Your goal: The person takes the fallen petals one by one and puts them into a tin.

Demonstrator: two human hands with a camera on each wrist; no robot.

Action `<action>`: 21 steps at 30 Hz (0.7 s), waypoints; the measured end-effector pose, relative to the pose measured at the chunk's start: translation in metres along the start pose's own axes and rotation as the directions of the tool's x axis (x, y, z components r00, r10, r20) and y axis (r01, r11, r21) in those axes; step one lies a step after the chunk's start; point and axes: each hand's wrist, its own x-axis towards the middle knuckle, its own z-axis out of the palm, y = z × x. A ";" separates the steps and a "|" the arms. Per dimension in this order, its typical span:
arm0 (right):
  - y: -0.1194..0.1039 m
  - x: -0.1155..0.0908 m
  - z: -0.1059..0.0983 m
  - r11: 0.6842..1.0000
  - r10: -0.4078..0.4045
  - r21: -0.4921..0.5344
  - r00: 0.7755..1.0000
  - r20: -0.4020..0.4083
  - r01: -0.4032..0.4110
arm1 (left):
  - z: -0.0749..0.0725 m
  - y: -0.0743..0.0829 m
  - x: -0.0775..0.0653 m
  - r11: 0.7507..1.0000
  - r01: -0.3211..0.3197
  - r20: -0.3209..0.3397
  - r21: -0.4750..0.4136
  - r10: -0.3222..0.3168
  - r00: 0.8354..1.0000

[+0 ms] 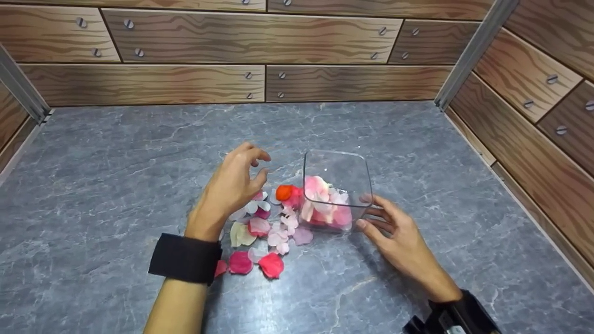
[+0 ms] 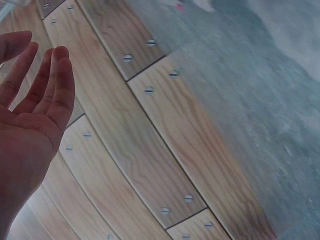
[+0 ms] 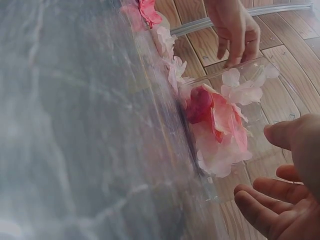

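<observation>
A clear square plastic container (image 1: 337, 178) stands upright on the grey surface, with pink, white and red artificial petals (image 1: 325, 211) in its lower part. My right hand (image 1: 401, 236) is at its right side, fingers relaxed and spread beside the wall; whether the fingertips touch it, I cannot tell. In the right wrist view the thumb (image 3: 282, 134) and fingers stand apart near the clear wall. To the container's left, my left hand (image 1: 234, 178) hangs above the surface with loosely bent fingers and nothing in them. Below it lie loose petals (image 1: 271, 265) in red, pink, white and cream.
An orange-red petal (image 1: 284, 192) lies against the container's left side. Wood-patterned panels (image 1: 260, 39) wall off the back and sides, with metal corner strips (image 1: 478, 51). The marble-patterned grey tabletop (image 1: 116, 185) spreads around the petals.
</observation>
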 end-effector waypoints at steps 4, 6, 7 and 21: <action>0.001 0.000 -0.001 1.000 0.004 -0.017 1.000 -0.008 -0.004 | 0.003 -0.006 0.000 0.999 0.034 0.020 0.040 -0.035 0.999; 0.001 0.000 -0.002 1.000 0.005 -0.020 1.000 -0.009 -0.006 | 0.004 -0.009 0.000 0.997 0.045 0.033 0.062 -0.048 0.998; 0.002 0.001 -0.002 1.000 0.008 -0.018 1.000 -0.008 -0.008 | 0.005 -0.010 0.000 0.996 0.052 0.042 0.073 -0.055 0.998; 0.004 0.003 0.000 1.000 0.011 -0.024 1.000 0.005 -0.011 | 0.023 -0.026 -0.008 0.976 0.092 0.183 0.195 -0.128 0.975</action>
